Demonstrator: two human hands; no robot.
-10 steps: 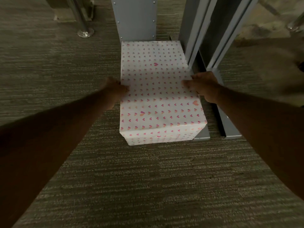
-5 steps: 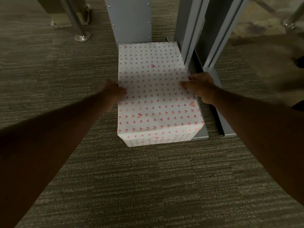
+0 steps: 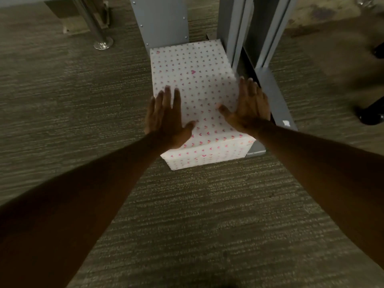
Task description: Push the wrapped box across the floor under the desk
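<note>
A box wrapped in white paper with small pink hearts (image 3: 195,80) lies on the carpet, its far end against the grey desk panel (image 3: 162,19). My left hand (image 3: 166,119) rests flat on the box's top near its left edge, fingers spread. My right hand (image 3: 247,107) lies flat on the top at the right edge, fingers pointing away from me. Neither hand grips anything.
A grey metal desk leg with a flat foot (image 3: 272,94) runs along the box's right side. A chrome post with a round base (image 3: 102,43) stands at the back left. Dark chair casters (image 3: 372,115) sit at the far right. Striped carpet (image 3: 187,215) covers the floor.
Both hands have left the box's sides and now lie flat with fingers spread on its top. The box has shifted a little farther toward the desk panel.
</note>
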